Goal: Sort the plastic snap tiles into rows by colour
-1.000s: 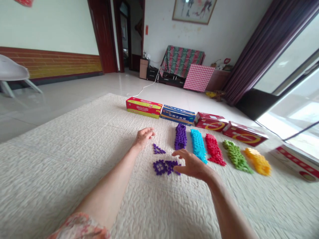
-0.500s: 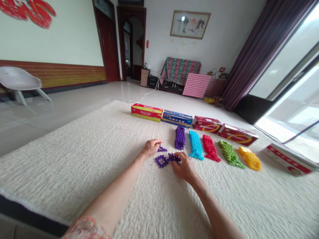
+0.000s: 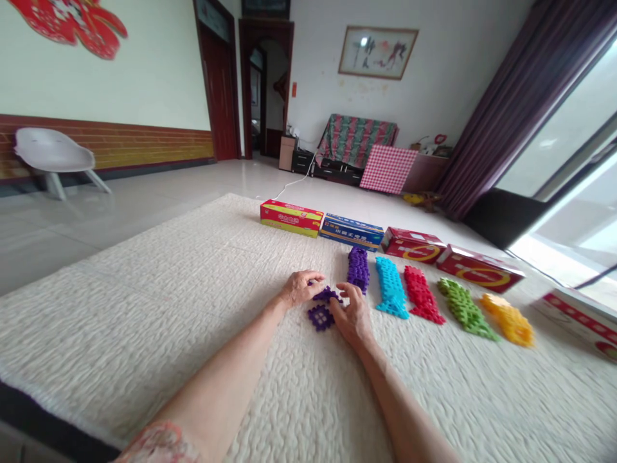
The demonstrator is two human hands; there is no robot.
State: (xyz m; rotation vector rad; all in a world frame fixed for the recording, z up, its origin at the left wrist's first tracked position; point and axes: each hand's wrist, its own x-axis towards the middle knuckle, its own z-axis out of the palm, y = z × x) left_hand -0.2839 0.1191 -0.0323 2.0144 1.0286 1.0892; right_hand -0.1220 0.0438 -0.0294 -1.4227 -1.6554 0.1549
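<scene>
My left hand (image 3: 303,289) has its fingers closed on the left end of a dark purple interlocking plastic piece (image 3: 328,294). From the other side, my right hand (image 3: 354,315) grips that purple work between thumb and fingers. Whether it is one piece or two meeting there, I cannot tell. Just below, a square purple lattice piece (image 3: 321,317) with toothed edges lies flat on the quilted mat, close to my right thumb. Behind my right hand is a stack of linked purple pieces (image 3: 358,269).
Beside the purple stack lie rows of blue (image 3: 391,287), red (image 3: 423,294), green (image 3: 466,308) and yellow (image 3: 507,319) pieces. Several cartons stand behind, among them a red-yellow box (image 3: 292,218) and a blue box (image 3: 351,232). All rest on a cream quilted mat (image 3: 168,289).
My right hand has moved up and closer to my left, bringing its purple piece against the one there. The square piece stays on the mat. The view has shifted slightly left.
</scene>
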